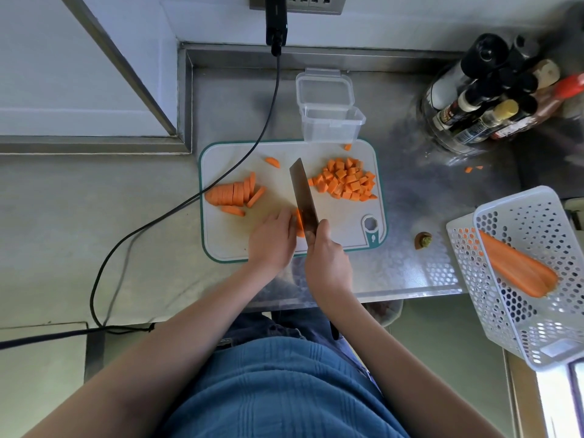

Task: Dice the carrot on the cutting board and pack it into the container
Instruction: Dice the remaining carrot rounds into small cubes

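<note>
I'm looking down on the cutting board (227, 235), white with a teal rim, lying on the steel counter (410, 197). My right hand (328, 260) has its fingers wrapped round the handle of the cleaver (303, 197); the blade's long axis runs away from me, tip leaning a little to the left. My left hand (271, 241) sits just left of the blade, fingers curled down onto a carrot piece (298, 221) at the board's near edge, which is mostly hidden between hand and steel, so I cannot tell which way it points. On the board's left side a row of carrot slabs (230, 192) stands on edge, the row running left to right. The pile of diced carrot (346, 181) sits on the far right part of the board. The clear container (330, 123) stands touching the board's far edge, lid flipped open toward the wall. To my right, a white basket (534, 311) holds a long carrot half (518, 267), thick end toward me.
</note>
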